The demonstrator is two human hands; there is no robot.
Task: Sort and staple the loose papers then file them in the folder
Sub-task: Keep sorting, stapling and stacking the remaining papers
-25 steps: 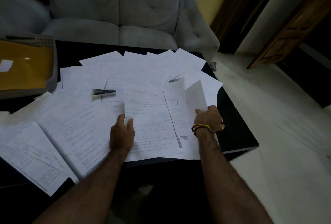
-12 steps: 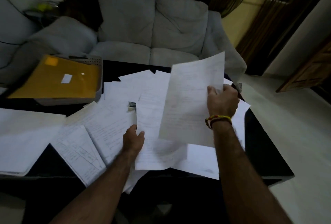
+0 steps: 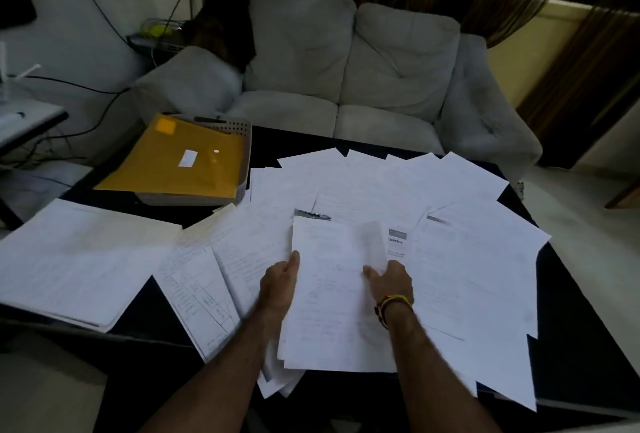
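Note:
Loose white papers lie fanned over the black table. In front of me is a small pile of sheets. My left hand grips its left edge, thumb on top. My right hand holds the pile's right side and pinches a motion-blurred top sheet with its thumb across it. A small silver stapler lies just beyond the pile's top edge. The yellow folder rests in a grey tray at the back left.
A separate thick stack of papers sits at the table's left edge. A grey sofa stands right behind the table. At the far left is a side table with cables. Pale floor lies to the right.
The sheet my right hand held up in the air has come down onto the pile by my left hand. The view has tilted up and shifted left.

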